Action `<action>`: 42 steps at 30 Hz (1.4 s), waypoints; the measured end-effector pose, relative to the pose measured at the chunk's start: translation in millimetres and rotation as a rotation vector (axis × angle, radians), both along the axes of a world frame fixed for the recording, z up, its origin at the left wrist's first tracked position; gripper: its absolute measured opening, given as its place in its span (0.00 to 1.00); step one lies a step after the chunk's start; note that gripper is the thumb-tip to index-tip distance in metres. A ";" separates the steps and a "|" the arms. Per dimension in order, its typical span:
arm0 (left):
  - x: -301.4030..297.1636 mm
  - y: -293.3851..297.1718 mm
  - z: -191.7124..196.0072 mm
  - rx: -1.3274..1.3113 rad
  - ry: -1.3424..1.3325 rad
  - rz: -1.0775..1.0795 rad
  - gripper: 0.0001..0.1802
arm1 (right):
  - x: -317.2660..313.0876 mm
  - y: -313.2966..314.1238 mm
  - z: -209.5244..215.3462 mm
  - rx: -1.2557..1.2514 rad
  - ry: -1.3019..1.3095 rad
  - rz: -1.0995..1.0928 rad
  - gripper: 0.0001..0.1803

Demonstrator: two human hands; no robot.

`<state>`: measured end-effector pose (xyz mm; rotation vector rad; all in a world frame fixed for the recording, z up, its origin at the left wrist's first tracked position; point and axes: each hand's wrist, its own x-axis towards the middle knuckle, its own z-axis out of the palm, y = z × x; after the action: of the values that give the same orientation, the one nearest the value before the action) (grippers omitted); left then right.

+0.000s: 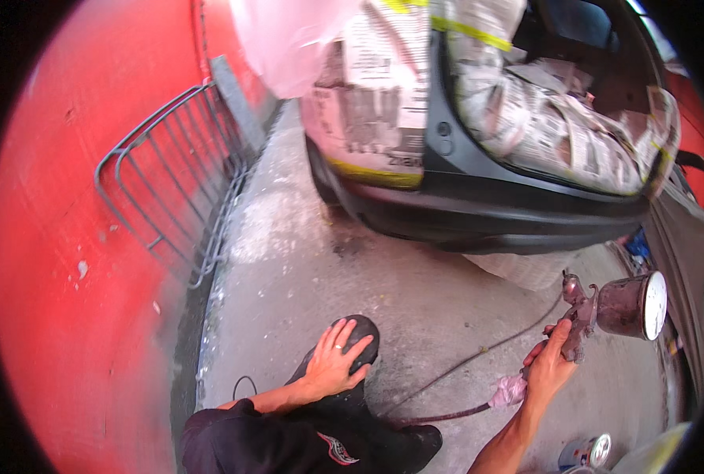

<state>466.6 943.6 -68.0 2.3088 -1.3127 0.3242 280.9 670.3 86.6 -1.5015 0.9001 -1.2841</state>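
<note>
My right hand [551,362] is closed round the handle of a metal paint spray gun [581,316], held out at the lower right. A cylindrical paint cup [633,306] with a white end is attached to the gun and tips to the right. From the handle runs a dark air hose [454,414], with pink wrapping [508,391] near the grip. My left hand [337,359] lies flat on my bent knee, fingers spread, a ring on one of them. Beyond both hands stands the rear of a car [478,209] with a dark grey bumper.
Newspaper [557,130] and yellow tape mask the car's opening and side. A metal rack [170,174] leans against the red wall [75,261] at left. On the concrete floor [289,284] the hose trails behind the gun. A paint can [585,453] stands at the lower right.
</note>
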 end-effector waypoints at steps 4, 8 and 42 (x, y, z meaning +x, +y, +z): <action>-4.7 -5.9 1.9 0.018 -0.037 0.004 0.36 | -25.9 -1.4 -18.8 0.007 -0.125 -0.006 0.24; -13.0 -14.3 1.7 0.073 -0.049 -0.025 0.36 | -57.3 6.4 -21.5 0.169 -0.182 0.354 0.24; -15.8 -46.4 -4.1 0.182 -0.123 0.080 0.36 | -70.9 -180.1 -5.5 -0.011 -0.082 -0.282 0.25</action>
<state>450.8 897.1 -72.1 2.5343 -1.3607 0.3934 209.9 490.2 81.1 -1.3537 1.0803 -1.5441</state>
